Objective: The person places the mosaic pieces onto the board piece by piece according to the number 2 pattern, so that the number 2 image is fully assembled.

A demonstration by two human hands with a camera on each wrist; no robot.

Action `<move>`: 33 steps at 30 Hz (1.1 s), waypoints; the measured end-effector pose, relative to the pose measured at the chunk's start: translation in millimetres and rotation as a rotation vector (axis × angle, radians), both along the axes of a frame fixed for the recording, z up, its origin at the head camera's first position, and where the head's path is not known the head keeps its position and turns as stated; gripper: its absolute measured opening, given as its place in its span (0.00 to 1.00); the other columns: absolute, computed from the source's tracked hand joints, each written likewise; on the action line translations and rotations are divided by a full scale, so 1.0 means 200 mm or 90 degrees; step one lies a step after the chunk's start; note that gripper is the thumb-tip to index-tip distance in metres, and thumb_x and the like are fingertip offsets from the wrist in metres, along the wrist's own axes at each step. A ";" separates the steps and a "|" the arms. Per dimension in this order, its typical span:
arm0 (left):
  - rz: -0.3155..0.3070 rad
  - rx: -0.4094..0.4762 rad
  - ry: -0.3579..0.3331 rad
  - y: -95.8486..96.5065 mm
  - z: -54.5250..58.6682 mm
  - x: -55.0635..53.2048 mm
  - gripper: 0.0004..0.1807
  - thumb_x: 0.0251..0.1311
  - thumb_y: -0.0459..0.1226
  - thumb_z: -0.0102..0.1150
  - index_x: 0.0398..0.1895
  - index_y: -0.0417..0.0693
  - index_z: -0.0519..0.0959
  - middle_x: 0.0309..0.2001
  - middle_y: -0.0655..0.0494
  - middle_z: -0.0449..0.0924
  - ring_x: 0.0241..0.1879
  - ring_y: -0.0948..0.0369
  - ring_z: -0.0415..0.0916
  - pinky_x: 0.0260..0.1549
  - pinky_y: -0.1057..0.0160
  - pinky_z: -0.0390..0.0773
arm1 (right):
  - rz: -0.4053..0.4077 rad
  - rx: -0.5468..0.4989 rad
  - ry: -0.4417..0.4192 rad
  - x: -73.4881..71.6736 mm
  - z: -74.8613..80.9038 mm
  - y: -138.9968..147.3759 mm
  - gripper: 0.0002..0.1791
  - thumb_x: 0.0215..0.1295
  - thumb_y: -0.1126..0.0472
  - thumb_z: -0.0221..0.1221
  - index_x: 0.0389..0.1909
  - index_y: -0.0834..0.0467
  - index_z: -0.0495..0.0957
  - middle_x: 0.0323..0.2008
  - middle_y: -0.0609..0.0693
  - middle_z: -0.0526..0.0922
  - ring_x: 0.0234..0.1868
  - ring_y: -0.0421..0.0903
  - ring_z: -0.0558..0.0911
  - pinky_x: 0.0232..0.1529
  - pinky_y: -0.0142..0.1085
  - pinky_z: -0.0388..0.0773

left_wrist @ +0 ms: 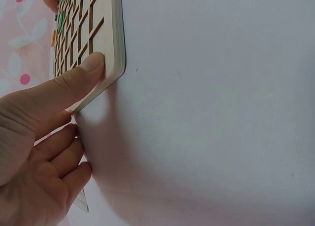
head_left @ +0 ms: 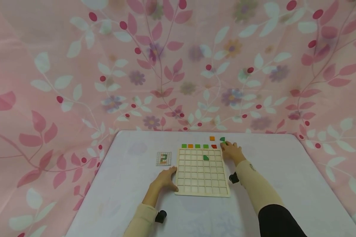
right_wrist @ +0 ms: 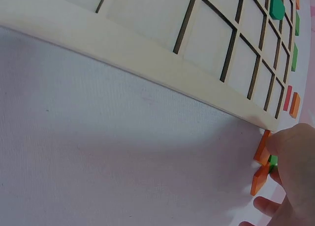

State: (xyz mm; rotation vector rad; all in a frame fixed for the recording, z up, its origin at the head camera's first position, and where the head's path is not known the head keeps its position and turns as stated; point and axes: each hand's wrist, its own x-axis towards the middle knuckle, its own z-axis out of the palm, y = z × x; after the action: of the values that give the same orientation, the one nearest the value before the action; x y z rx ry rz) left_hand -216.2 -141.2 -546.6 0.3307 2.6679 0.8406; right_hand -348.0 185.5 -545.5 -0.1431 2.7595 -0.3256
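Observation:
A pale wooden grid board (head_left: 202, 195) lies flat, with a green tile with one rounded corner (head_left: 206, 157) in a cell near its far side. My left hand (head_left: 165, 179) is at the board's near left corner. In the left wrist view its straight thumb (left_wrist: 74, 85) rests on the rim, the other fingers loosely bent beside the edge. By the far right corner, my right hand (head_left: 232, 152) reaches down among small tiles. The right wrist view shows its thumb against an orange tile (right_wrist: 262, 148), near another orange tile (right_wrist: 259, 180) and a green one (right_wrist: 273, 163). Its other fingertips are partly hidden.
A small gridded card (head_left: 163, 158) with a coloured figure lies left of the board. Along the far edge sit green tiles (head_left: 197, 146), an orange tile (head_left: 190, 146) and a red one (head_left: 214, 146). Farther back are an orange tile (head_left: 212, 138) and a dark green one (head_left: 222, 139).

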 end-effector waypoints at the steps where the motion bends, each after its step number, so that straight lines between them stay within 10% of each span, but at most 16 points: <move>1: 0.000 0.001 0.000 0.00 0.00 0.00 0.52 0.29 0.35 0.80 0.65 0.35 0.65 0.67 0.41 0.61 0.66 0.43 0.59 0.65 0.45 0.60 | -0.004 -0.002 0.005 0.01 0.00 0.01 0.31 0.67 0.54 0.46 0.71 0.56 0.57 0.70 0.64 0.51 0.66 0.72 0.51 0.61 0.70 0.48; 22: 0.006 -0.016 -0.007 0.00 0.00 0.00 0.52 0.30 0.37 0.79 0.65 0.36 0.65 0.68 0.41 0.60 0.67 0.43 0.58 0.65 0.46 0.60 | -0.091 -0.031 0.141 0.24 -0.10 0.17 0.21 0.67 0.61 0.46 0.58 0.64 0.69 0.51 0.72 0.66 0.53 0.70 0.63 0.47 0.64 0.66; 33: 0.001 -0.010 0.005 0.00 0.00 0.01 0.52 0.30 0.37 0.79 0.65 0.35 0.65 0.67 0.40 0.61 0.66 0.41 0.58 0.64 0.44 0.60 | -0.014 -0.070 0.178 0.28 -0.09 0.25 0.22 0.60 0.72 0.47 0.57 0.66 0.71 0.56 0.70 0.67 0.54 0.71 0.66 0.48 0.64 0.69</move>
State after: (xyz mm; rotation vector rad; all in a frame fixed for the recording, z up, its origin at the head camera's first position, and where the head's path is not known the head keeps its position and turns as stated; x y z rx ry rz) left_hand -214.3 -140.8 -546.2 0.3284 2.6811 0.8199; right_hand -293.0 235.7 -563.3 -0.2012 3.0215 -0.4970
